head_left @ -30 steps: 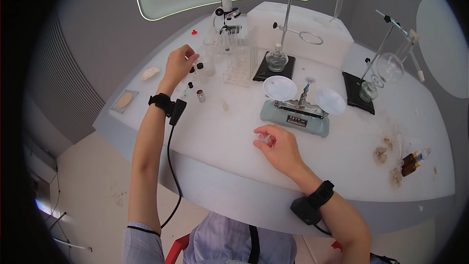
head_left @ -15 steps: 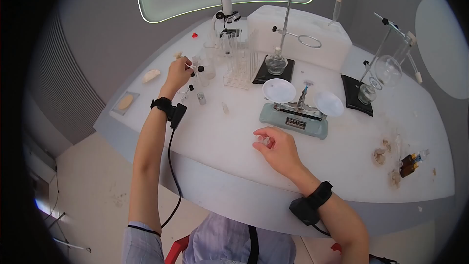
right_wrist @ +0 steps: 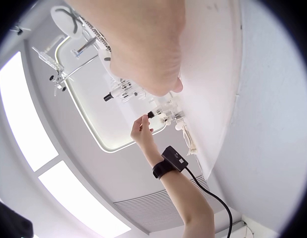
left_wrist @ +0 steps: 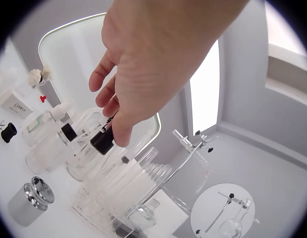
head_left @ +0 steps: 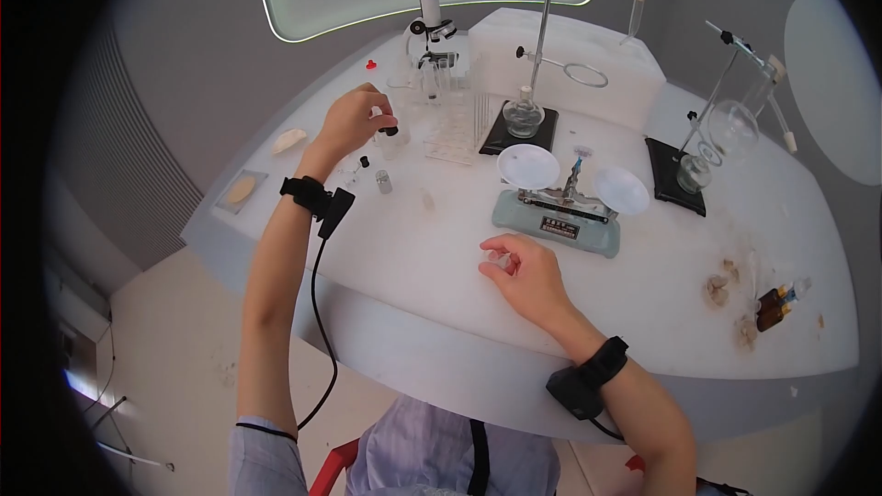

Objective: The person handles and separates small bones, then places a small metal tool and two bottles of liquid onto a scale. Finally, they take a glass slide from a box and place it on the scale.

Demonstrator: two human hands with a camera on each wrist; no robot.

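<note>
My left hand (head_left: pixel 354 121) pinches a black cap (left_wrist: pixel 101 142) between thumb and fingers, above a clear glass bottle (left_wrist: pixel 79 167). Another black-capped clear bottle (left_wrist: pixel 43 154) stands beside it in the left wrist view. Nearer to me are a small silvery open-mouthed jar (left_wrist: pixel 25 204) and a loose black rubber cap (left_wrist: pixel 9 132). My right hand (head_left: pixel 528 283) rests at the front of the table, its curled thumb and fingers around a small clear object (head_left: pixel 497 260); its exact kind I cannot tell.
A green balance (head_left: pixel 556 225) with two white pans stands beyond the right hand. Behind are a test-tube rack (head_left: pixel 448 149), a microscope (head_left: pixel 430 14) and a stand with an alcohol lamp (head_left: pixel 524 118). Brown bottles (head_left: pixel 772 310) lie at the right; a second stand (head_left: pixel 675 174) holds glassware.
My left hand has moved right, from the left side of the bottles onto a black cap. The right hand keeps its place with the small clear object.
</note>
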